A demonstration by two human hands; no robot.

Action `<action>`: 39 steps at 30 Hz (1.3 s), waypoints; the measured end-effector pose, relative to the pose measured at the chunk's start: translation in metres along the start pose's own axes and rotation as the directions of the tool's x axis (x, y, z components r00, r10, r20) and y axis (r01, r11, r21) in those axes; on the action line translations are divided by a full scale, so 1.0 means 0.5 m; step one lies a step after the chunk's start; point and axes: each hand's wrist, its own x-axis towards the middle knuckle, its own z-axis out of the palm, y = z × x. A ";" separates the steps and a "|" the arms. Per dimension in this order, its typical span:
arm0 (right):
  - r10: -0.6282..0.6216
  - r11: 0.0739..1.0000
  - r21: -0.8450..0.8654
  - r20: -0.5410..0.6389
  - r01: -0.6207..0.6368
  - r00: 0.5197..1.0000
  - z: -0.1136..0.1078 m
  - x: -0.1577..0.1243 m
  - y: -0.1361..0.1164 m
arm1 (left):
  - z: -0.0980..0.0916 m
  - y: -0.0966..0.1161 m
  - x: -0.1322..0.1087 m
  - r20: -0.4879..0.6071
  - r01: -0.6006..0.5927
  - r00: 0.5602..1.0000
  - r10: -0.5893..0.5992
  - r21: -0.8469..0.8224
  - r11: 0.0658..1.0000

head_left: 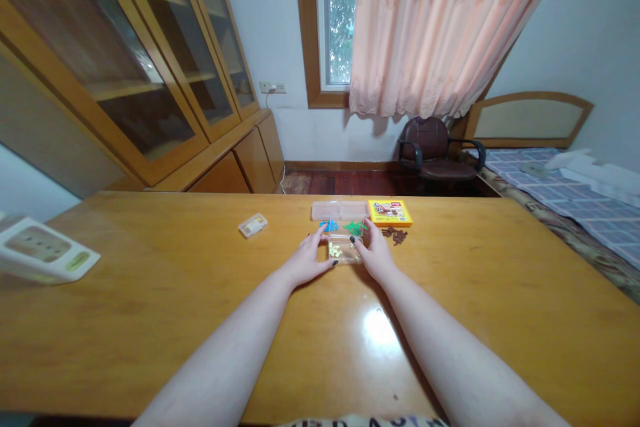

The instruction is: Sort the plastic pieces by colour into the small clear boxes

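- The small clear box [343, 250] sits on the wooden table [150, 293], about mid-width and past the middle of the table, straight ahead of the person.
- Its open top faces up. A scatter of pale yellow bits [335, 251] lies on its floor, mostly toward the left wall.
- Its long axis seems to run away from the person, near edge to far edge, but the view foreshortens it, so this is not certain. It stands square to the table edge, not turned.
- The left hand [307, 259] lies low on the table against the box's left side. Its fingers are lightly curved and close together, with the thumb touching the near left corner.
- The right hand [376, 255] meets the right side. Its thumb and forefinger are narrow at the right wall, and the other fingers are tucked behind.
- The box is clasped between the two hands, and both forearms reach in from the near edge.
- Just behind the box lie a blue piece [329, 225] and a green piece [355, 227], close to the fingertips.
- Further back, a flat clear tray [340, 210] lies crosswise, with a yellow box [389, 212] just beside it on the right.
- A small heap of brown pieces [396, 235] lies near the right hand, apart from it.
- A small clear case [253, 225] lies well to the left, tilted.
- A white device [43, 250] rests at the table's left edge.
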 end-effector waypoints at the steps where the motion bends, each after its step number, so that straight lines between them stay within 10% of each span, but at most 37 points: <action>1: 0.004 0.998 0.065 0.008 -0.004 1.000 0.002 0.000 0.001 | 0.001 0.000 -0.001 0.006 0.001 1.000 -0.001 -0.040 0.999; 5: 0.052 0.975 0.216 -0.010 -0.049 0.999 0.003 -0.001 0.002 | 0.002 -0.001 -0.001 -0.014 -0.010 1.000 0.007 -0.176 0.984; 28: -0.191 0.966 -0.133 0.214 0.222 0.958 -0.016 -0.016 -0.042 | 0.009 -0.043 0.023 -0.165 -0.014 0.984 -0.067 -0.447 0.894; 39: -0.341 0.931 -0.080 0.167 0.357 0.925 -0.022 -0.010 -0.041 | -0.012 -0.007 0.005 -0.201 -0.155 0.966 0.160 0.043 0.987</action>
